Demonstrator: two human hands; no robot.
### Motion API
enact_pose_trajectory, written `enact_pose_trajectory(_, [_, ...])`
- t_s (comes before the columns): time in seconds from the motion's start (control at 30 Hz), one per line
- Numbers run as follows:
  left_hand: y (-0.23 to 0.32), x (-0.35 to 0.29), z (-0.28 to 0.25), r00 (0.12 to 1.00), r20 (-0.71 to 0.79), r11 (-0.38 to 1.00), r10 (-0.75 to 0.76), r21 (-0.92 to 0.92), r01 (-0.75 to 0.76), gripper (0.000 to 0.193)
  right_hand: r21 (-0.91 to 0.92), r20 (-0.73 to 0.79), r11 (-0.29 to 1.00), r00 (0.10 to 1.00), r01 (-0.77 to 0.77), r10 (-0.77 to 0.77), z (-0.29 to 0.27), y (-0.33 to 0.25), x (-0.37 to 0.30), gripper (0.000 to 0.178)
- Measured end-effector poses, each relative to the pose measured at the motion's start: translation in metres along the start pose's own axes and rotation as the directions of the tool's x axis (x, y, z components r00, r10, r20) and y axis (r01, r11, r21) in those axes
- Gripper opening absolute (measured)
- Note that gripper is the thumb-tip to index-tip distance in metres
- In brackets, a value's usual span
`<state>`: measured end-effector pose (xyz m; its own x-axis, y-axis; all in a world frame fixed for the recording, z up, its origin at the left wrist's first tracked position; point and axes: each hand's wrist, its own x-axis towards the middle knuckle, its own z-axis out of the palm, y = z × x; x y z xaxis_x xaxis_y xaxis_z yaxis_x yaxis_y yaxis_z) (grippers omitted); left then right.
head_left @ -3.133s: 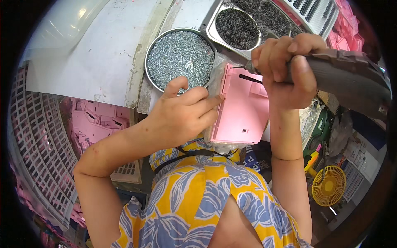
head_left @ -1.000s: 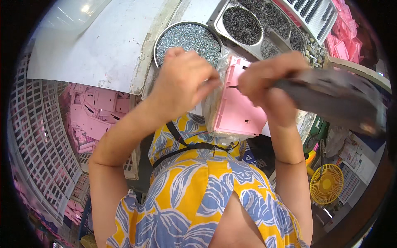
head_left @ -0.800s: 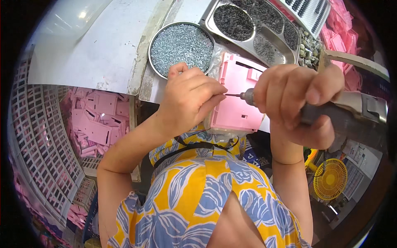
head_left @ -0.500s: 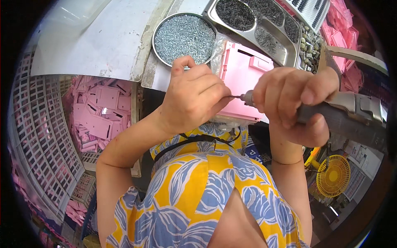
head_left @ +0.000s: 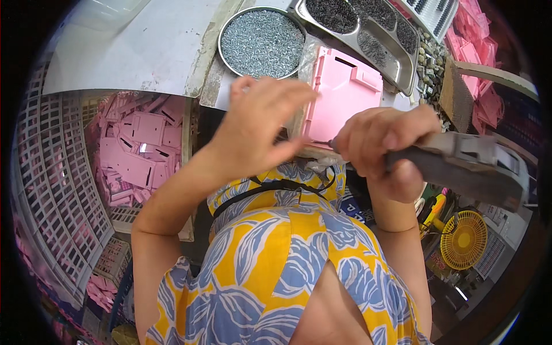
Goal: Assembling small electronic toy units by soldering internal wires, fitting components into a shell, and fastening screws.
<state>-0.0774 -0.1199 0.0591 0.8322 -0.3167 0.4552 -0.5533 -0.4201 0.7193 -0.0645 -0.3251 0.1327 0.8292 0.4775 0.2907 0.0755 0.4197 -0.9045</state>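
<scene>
A pink plastic panel [head_left: 345, 95] with a dark slot and a raised block lies on the bench in front of me. My right hand [head_left: 382, 144] is wrapped round a grey power screwdriver [head_left: 466, 164], held nearly level. Its thin bit points left and its tip meets the near left corner of the panel; whether a screw sits under it is too small to tell. My left hand [head_left: 261, 123] hovers at the panel's left edge, thumb and fingers spread, with nothing visible between them. Beyond it stands a round metal bowl [head_left: 263, 43] full of small silver screws.
A steel compartment tray [head_left: 402, 75] with dark and silver screws stands behind the panel. Pink parts [head_left: 138, 146] fill a container below the bench at left, beside a grey plastic crate [head_left: 60, 190]. More pink pieces [head_left: 474, 52] pile up at far right. A yellow fan [head_left: 463, 240] stands lower right.
My left hand has opened and drawn back from the bit tip. The right hand has moved left and slightly down with the screwdriver, bringing the bit to the panel's corner.
</scene>
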Motion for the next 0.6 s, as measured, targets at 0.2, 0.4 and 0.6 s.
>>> enact_pose_trajectory(0.2, [-0.021, -0.017, -0.016, 0.987, -0.065, 0.989, -0.150, -0.007, 0.150, 0.043, 0.002, 0.006, 1.000, 1.000, -0.003, 0.003, 0.000, 0.020, -0.009, 0.027])
enact_pose_trajectory(0.4, [-0.028, -0.006, -0.005, 0.983, -0.155, 0.996, -0.094, -0.006, 0.094, 0.033, -0.222, 0.112, 0.974, 0.994, 0.043, -0.019, 0.004, 0.029, -0.009, 0.021])
enact_pose_trajectory(0.6, [-0.032, 0.076, 0.051, 0.989, 0.071, 0.978, 0.133, 0.152, -0.143, 0.028, -0.130, 0.108, 0.992, 0.994, -0.007, 0.021, -0.024, 0.017, 0.023, 0.026])
